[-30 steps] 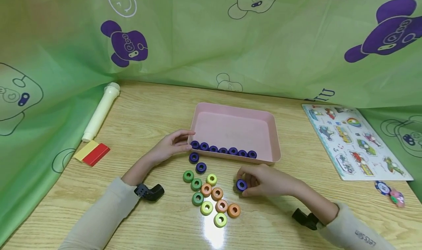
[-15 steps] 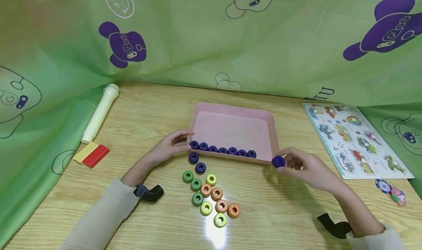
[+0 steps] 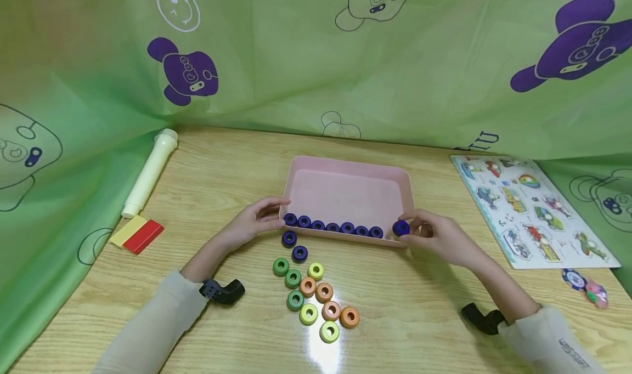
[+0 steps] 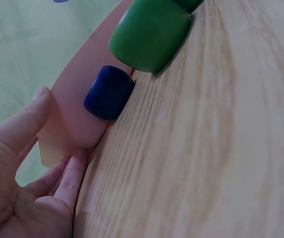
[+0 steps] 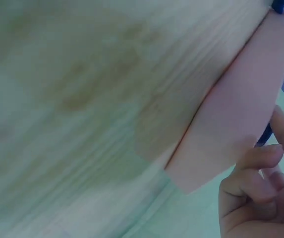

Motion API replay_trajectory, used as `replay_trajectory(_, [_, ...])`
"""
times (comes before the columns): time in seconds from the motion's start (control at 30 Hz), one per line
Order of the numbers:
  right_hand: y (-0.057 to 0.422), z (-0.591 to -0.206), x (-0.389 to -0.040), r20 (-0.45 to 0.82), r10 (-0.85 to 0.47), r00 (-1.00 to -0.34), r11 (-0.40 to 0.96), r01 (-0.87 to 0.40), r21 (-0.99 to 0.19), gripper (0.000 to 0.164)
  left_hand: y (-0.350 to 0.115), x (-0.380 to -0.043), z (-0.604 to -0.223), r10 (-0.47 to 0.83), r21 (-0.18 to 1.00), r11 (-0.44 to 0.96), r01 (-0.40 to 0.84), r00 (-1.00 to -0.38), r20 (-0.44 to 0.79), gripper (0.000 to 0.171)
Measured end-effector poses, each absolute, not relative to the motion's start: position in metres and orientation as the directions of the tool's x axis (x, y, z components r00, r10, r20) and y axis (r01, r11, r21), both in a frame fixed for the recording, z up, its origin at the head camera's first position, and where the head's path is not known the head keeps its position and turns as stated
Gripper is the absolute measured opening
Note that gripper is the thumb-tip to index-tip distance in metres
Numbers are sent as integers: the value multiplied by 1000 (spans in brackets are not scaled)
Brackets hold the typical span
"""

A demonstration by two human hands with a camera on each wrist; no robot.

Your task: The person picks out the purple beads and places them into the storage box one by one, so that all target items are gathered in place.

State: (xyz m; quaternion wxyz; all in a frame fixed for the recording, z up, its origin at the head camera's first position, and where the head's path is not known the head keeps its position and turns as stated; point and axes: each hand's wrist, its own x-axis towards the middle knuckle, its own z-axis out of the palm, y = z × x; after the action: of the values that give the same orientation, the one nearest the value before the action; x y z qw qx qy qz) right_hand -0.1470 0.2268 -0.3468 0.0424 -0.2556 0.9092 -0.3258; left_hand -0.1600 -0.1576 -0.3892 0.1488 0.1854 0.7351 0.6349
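Observation:
In the head view my right hand [image 3: 441, 238] pinches a dark blue ring bead [image 3: 401, 228] just inside the near right corner of a pink tray [image 3: 348, 196]. My left hand [image 3: 249, 224] holds the tray's near left corner, thumb and fingers at its walls. Along the tray's near wall, several dark blue beads [image 3: 332, 228] stand in a row, with a gap before the held one. In the right wrist view the tray wall hides most of the held bead [image 5: 264, 136]. The left wrist view has a blue bead [image 4: 109, 92] outside the tray.
Two dark blue beads [image 3: 299, 254] lie before the tray, then several green [image 3: 293, 278], yellow [image 3: 308, 313] and orange beads [image 3: 331, 310]. A white microphone-shaped tube [image 3: 150, 174] and red-yellow piece [image 3: 137, 234] are left; a picture puzzle board [image 3: 533, 212] is right.
My right hand has carried the blue bead from the table in front, out to the right, then up and left into the tray's near right corner. My left hand has stayed at the tray.

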Motion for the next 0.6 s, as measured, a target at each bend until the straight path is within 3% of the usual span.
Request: replay_trajectory(0.6, [223,-359,-179,-118,-565,-817,725,-422,-544,26,-157,-159,-389,463,989,127,80,-886,12,43])
